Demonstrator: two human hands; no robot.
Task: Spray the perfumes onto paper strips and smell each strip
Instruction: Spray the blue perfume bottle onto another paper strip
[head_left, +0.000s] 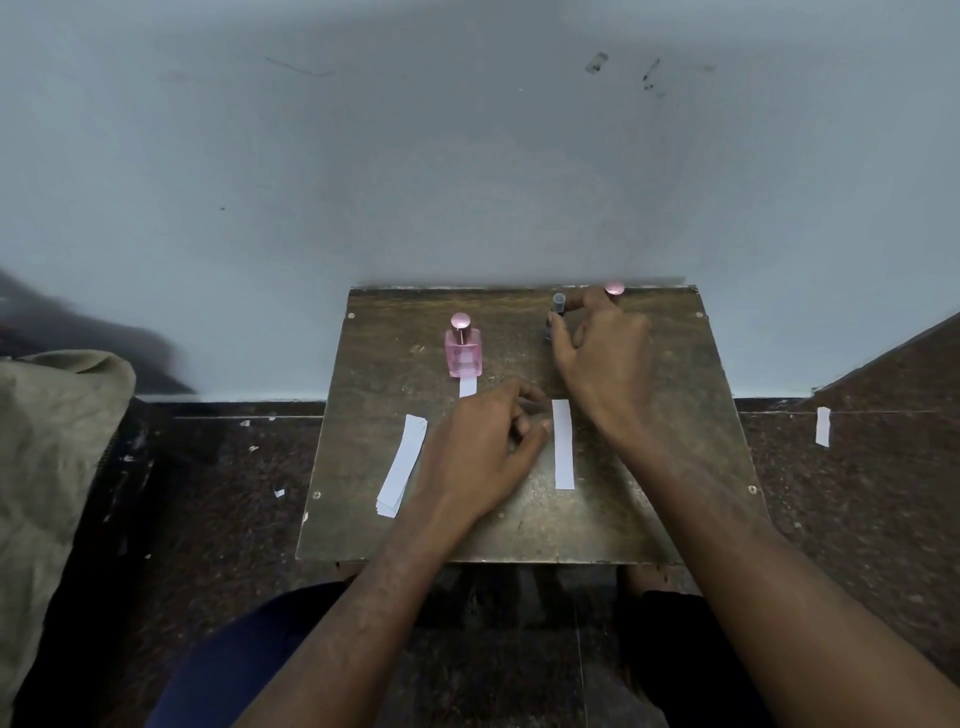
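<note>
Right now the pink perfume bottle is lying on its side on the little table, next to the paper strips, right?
Not quite. In the head view the pink perfume bottle stands upright on the little table, cap on top, next to the paper strips.

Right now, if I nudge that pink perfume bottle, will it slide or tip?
The pink perfume bottle stands upright on a flat square base, so a low push would probably slide it. Its tall round cap may make it tip if pushed high. It looks like glass, so likely fragile.
</note>
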